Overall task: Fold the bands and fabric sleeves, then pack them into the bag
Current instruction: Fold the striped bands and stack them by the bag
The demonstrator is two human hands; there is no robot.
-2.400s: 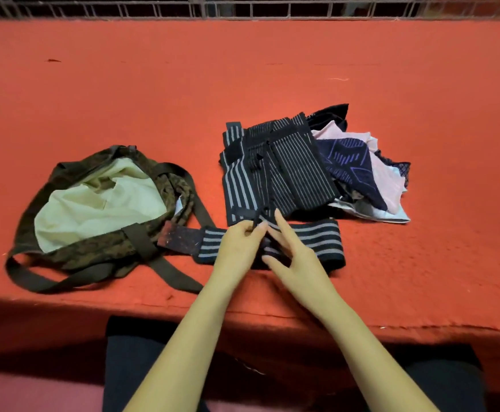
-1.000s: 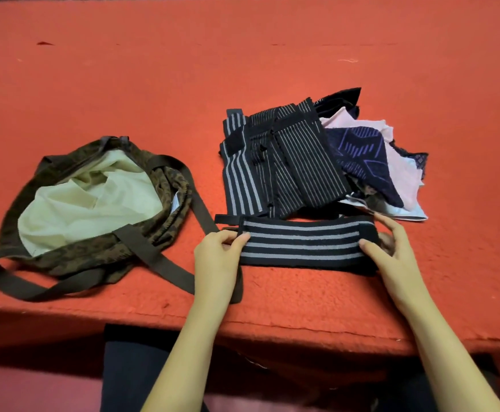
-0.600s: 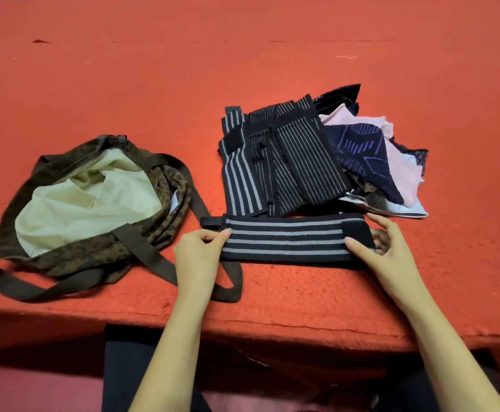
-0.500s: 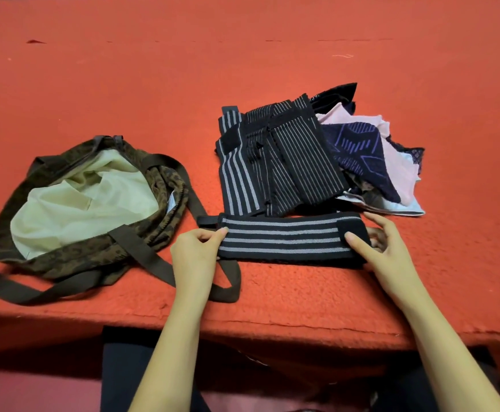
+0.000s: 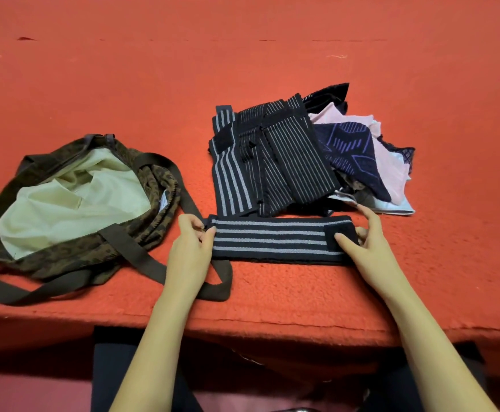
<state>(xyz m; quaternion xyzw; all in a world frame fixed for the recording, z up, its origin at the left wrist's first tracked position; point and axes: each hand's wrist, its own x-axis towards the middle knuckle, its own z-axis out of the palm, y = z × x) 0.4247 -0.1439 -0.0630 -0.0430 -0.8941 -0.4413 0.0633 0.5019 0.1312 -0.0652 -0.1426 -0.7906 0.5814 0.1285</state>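
View: head camera, above the desk's [image 5: 272, 307] near edge.
Facing: forward and down, toward the far edge.
Nearness: close.

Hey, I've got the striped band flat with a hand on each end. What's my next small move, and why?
Probably fold it in half, carrying the left end over to the right. The striped band lies flat at full length; the left hand pinches one end, the right hand holds the other.

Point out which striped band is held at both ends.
The striped band nearest the table edge, stretched sideways between the left hand and right hand; the other bands lie heaped behind it.
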